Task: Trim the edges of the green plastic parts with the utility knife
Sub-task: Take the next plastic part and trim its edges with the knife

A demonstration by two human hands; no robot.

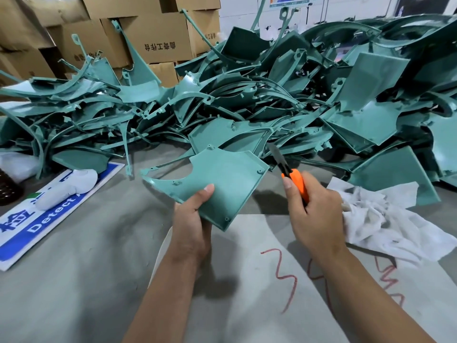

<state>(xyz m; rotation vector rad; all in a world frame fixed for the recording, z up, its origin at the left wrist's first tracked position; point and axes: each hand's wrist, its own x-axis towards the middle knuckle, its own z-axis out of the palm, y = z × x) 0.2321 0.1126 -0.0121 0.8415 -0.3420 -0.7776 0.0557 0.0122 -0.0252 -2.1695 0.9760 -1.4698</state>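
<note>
Grey felt-like covering forms the work surface [74, 280]. Nearest the viewer, a pale sheet [247, 280] lies on it, marked with red scribbles [284, 276].

Above the sheet, the left hand [191, 224] grips a green plastic part [222, 184] by its lower edge: the thumb lies on the upper face and the other fingers are curled beneath. The part is a flat, roughly fan-shaped panel with a curved cut-out on its left side, held clear of the surface and tilted toward the viewer.

The right hand [314, 214] is wrapped around the orange handle of a utility knife [290, 174], forefinger laid along its upper side. The blade is extended and points up and away, just beside the right edge of the held part; whether it touches that edge cannot be told.

A crumpled white cloth [385, 219] lies just right of the right hand. To the left, a blue-and-white sign [37, 224] lies flat, with a white glove [66, 188] resting on it.

Beyond the hands, a large loose pile of green plastic parts [272, 95] spans the full width of the surface. Behind the pile on the left, cardboard boxes [153, 38] are stacked.
</note>
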